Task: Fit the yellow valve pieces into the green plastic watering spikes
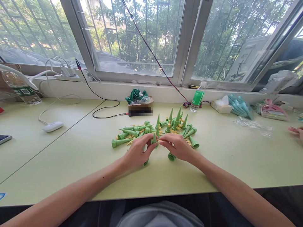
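Note:
A heap of green cone-shaped spikes [139,130] with small yellow parts lies on the pale green table [82,148]; several cones stand upright [176,119] at the back right. My left hand [137,153] is closed round a green cone [154,138] that points up between my hands. My right hand [178,146] pinches a small yellow piece [159,142] right beside that cone's side. Another green cone [171,156] lies under my right hand.
A cardboard box with green bags [139,102] stands behind the heap. A green-labelled bottle [197,101], tissue pack [221,105] and bagged cones [241,107] lie at the back right. A white mouse [53,126] and black cable [104,108] are left. Another person's hand [297,132] shows at the right edge.

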The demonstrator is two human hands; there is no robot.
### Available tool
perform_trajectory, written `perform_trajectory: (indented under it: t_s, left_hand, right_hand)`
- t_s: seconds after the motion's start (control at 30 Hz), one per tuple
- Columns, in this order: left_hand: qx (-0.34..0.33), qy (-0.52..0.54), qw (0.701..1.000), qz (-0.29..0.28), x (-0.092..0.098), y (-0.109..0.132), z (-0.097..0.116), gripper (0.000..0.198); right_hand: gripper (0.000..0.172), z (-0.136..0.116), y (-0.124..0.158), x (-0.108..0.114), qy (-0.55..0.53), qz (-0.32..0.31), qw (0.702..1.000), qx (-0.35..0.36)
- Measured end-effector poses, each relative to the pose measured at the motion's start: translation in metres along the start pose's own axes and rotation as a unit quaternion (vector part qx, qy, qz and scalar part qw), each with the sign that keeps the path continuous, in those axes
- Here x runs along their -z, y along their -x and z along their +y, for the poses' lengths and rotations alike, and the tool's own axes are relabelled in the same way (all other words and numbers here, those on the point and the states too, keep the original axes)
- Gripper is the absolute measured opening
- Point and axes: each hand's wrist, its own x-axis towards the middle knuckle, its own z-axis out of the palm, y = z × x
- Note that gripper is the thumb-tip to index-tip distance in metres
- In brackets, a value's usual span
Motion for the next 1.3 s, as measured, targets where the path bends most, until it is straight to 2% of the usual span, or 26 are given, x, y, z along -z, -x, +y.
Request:
perform_trajectory:
  t_s: [0.1,0.27,0.53,0.73,1.0,1.17,1.3]
  left_hand:
    - [0.006,-0.011,1.0,0.015,0.0004,-0.0007,0.0011,0.012]
    - [0.011,-0.006,1.0,-0.001,0.0007,-0.0002,0.0006,0.008]
    - [-0.052,0.017,0.998,-0.016,-0.0006,0.0013,-0.0056,0.012]
    - [-0.053,0.022,0.998,-0.039,-0.0005,0.0022,-0.0046,0.01]
    - [0.002,0.003,1.0,-0.01,-0.0021,0.0016,-0.0012,0.005]
    - [0.071,0.053,0.996,0.001,-0.0023,-0.0009,-0.0032,0.009]
    - [0.094,0.093,0.991,-0.004,-0.0026,-0.0005,-0.0053,0.01]
  right_hand:
    - [0.026,-0.0009,0.0005,-0.0004,0.006,0.016,1.0,-0.004]
    - [0.023,-0.0025,0.0008,-0.0003,0.004,0.038,0.999,0.002]
    - [0.02,-0.0001,0.0019,-0.0022,-0.008,0.025,1.0,-0.016]
    - [0.022,-0.0014,0.0013,-0.0023,-0.019,0.015,0.999,-0.034]
    - [0.018,-0.0049,0.0008,-0.0021,-0.025,0.032,0.998,-0.043]
    - [0.023,-0.0024,0.0011,-0.0017,-0.043,0.038,0.998,-0.022]
    - [0.021,0.0002,0.0002,-0.0023,-0.029,0.044,0.999,0.01]
